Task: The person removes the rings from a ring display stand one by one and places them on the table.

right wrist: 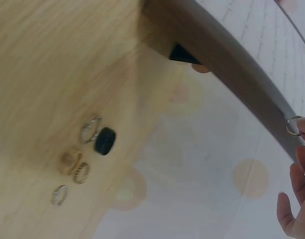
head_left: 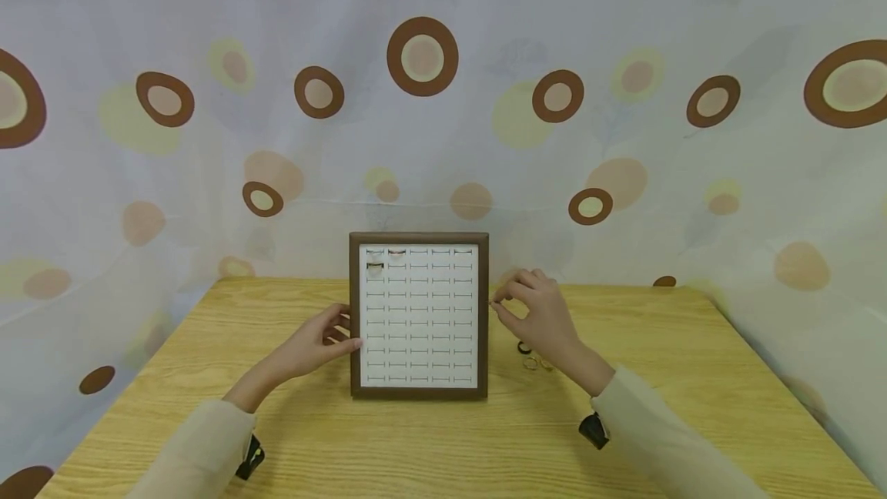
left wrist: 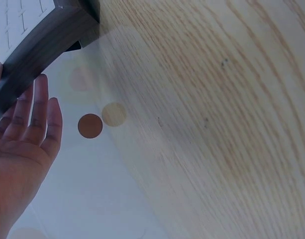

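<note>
The right grip [head_left: 537, 310] is pinching a ring [right wrist: 288, 127] just beside the right edge of the ring board [head_left: 420, 316]; the left grip [head_left: 315, 341] is clasping the opposite edge. Clean seating is probably calling for steady bracing and squaring the ring to a slot [head_left: 396, 266].

The frame [head_left: 419, 392] is brown, its panel [head_left: 420, 316] white, the pale backdrop [head_left: 443, 152] spotted brown.

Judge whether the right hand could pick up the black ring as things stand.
Probably yes, but likely only once it is free: the right hand pinches a thin ring. The black ring lies close by on the table, with nothing seen on top of it.
</note>
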Available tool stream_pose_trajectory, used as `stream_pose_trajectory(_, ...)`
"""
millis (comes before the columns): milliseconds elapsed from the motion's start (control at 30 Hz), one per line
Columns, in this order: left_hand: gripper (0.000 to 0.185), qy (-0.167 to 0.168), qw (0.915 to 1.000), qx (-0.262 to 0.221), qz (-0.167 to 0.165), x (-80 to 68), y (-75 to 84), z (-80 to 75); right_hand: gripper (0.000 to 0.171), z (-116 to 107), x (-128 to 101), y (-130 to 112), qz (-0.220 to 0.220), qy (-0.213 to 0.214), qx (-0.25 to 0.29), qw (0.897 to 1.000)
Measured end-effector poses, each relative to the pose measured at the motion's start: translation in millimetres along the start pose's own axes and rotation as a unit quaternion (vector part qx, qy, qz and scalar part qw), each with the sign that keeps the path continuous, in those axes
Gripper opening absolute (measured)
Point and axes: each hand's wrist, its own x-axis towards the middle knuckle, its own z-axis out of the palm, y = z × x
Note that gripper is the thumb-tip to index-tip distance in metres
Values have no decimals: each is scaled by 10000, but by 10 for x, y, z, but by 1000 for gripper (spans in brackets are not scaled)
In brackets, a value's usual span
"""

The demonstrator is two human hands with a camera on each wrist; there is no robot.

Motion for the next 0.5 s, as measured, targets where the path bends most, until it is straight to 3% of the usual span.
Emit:
stream_pose_trajectory(267,54,-15,10000,-49,41,-13,23,-7,13,60,-211,160,101,-259,-280,9992)
stream_pose_trajectory(500,54,-7,10000,-92,9,-17,27,-5,15,121,-364,292,199,-862,-532,9947)
